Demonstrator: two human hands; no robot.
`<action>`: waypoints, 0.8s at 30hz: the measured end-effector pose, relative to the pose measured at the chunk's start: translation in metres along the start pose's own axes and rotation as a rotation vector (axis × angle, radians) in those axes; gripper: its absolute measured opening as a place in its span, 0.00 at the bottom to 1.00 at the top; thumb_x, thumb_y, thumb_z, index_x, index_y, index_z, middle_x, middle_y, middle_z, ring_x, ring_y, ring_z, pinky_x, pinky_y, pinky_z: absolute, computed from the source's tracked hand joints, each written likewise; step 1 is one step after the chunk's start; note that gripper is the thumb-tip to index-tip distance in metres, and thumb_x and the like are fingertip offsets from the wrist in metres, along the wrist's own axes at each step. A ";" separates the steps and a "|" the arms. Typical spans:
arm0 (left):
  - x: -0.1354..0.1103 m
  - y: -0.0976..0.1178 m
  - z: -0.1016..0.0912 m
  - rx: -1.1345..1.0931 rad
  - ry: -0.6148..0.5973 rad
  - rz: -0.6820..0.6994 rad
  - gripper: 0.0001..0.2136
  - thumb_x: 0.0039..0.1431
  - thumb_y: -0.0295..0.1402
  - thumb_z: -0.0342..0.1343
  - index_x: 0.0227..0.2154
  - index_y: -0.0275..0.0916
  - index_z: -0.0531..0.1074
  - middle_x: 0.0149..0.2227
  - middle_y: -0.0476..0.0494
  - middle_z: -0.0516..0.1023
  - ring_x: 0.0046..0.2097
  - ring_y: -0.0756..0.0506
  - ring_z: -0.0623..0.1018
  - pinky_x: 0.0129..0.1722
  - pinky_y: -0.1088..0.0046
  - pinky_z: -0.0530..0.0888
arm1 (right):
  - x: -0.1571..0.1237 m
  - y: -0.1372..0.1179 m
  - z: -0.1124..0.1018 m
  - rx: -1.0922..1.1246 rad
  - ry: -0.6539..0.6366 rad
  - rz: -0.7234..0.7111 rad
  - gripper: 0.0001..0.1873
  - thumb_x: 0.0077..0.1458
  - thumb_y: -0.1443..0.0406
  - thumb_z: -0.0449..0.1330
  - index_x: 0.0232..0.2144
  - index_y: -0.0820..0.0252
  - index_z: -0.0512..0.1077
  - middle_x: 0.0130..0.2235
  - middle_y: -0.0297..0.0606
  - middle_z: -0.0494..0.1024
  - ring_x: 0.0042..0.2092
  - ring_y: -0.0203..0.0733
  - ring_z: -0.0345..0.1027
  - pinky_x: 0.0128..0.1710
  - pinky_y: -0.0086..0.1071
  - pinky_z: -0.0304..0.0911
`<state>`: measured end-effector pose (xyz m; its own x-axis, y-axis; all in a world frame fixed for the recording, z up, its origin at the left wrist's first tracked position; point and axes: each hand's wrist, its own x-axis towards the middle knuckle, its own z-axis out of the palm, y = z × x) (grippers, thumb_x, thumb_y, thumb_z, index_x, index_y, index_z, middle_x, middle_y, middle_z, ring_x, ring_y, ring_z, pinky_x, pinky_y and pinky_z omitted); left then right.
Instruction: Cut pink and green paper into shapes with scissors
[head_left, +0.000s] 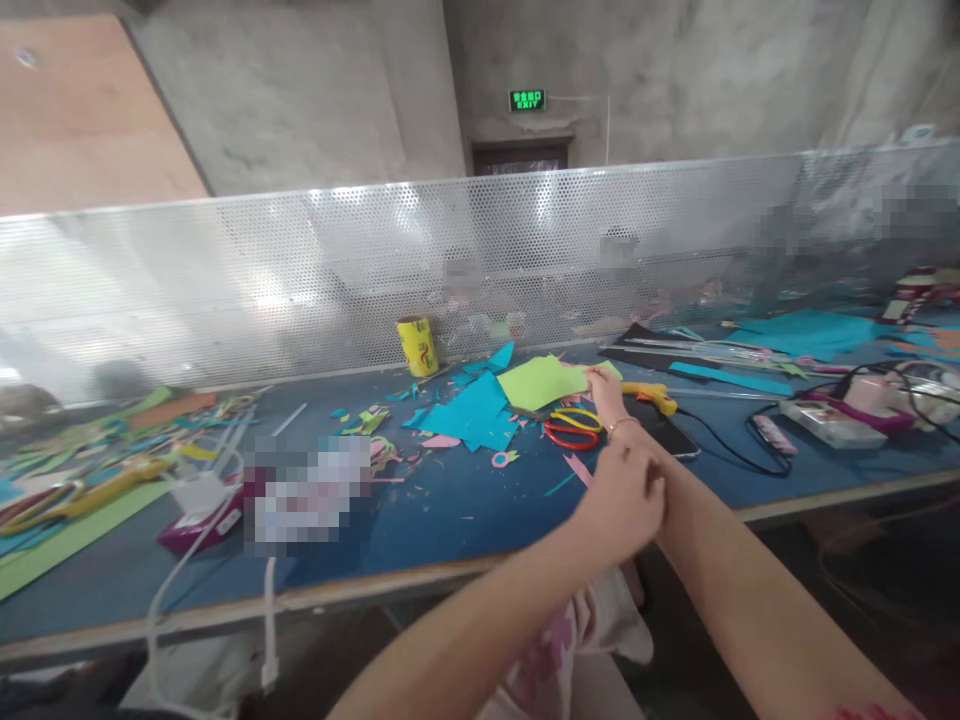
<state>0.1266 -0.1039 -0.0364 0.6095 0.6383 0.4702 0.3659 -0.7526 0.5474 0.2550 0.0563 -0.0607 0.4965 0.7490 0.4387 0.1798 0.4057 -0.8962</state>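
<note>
My right hand (pixel 604 390) reaches over the table with its fingers closed on the right edge of a light green sheet of paper (pixel 544 383). Closer to me, my left hand (pixel 624 492) lies against my right forearm, fingers curled; whether anything is inside them is hidden. Scissors with red and yellow handles (pixel 574 428) lie just left of my right wrist. Blue paper (pixel 472 412) is spread beside the green sheet, partly under it. A yellow-handled tool with a black cord (pixel 651 396) lies right of my right hand, by a dark phone (pixel 679 440).
Paper scraps (pixel 442 440) litter the blue tabletop. A yellow roll (pixel 417 347) stands near the perforated metal screen (pixel 330 280). A purple power strip (pixel 202 522) with white cables is at left. Blue sheets (pixel 806 330) and a clear box (pixel 832 422) lie right.
</note>
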 end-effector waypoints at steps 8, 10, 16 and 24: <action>-0.050 0.073 0.023 -0.002 -0.135 0.179 0.09 0.50 0.30 0.46 0.34 0.36 0.67 0.37 0.38 0.68 0.42 0.42 0.66 0.43 0.61 0.64 | 0.005 -0.004 -0.010 0.208 0.158 0.086 0.04 0.39 0.63 0.51 0.20 0.58 0.60 0.12 0.22 0.53 0.15 0.29 0.46 0.14 0.25 0.44; -0.049 0.071 0.023 0.025 -0.143 0.238 0.10 0.51 0.31 0.45 0.35 0.37 0.67 0.37 0.39 0.68 0.43 0.42 0.65 0.44 0.63 0.64 | 0.005 -0.003 -0.010 0.215 0.144 0.092 0.04 0.38 0.64 0.53 0.20 0.58 0.60 0.11 0.23 0.53 0.14 0.28 0.46 0.14 0.25 0.44; 0.001 0.029 0.018 0.170 0.053 -0.029 0.17 0.51 0.35 0.45 0.43 0.33 0.63 0.48 0.35 0.62 0.46 0.39 0.62 0.46 0.60 0.63 | 0.005 -0.001 -0.008 0.164 0.100 0.089 0.04 0.37 0.64 0.53 0.19 0.59 0.61 0.11 0.23 0.53 0.15 0.28 0.46 0.15 0.25 0.44; -0.061 0.062 0.017 0.003 -0.213 0.129 0.12 0.45 0.26 0.48 0.36 0.37 0.67 0.38 0.40 0.68 0.39 0.45 0.67 0.40 0.68 0.66 | 0.006 -0.002 -0.010 -0.068 -0.034 0.133 0.06 0.42 0.62 0.49 0.18 0.58 0.59 0.12 0.25 0.54 0.16 0.30 0.48 0.17 0.26 0.46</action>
<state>0.1239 -0.1924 -0.0434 0.7857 0.4888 0.3792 0.2777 -0.8264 0.4899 0.2665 0.0544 -0.0566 0.4912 0.8112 0.3171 0.1720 0.2666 -0.9483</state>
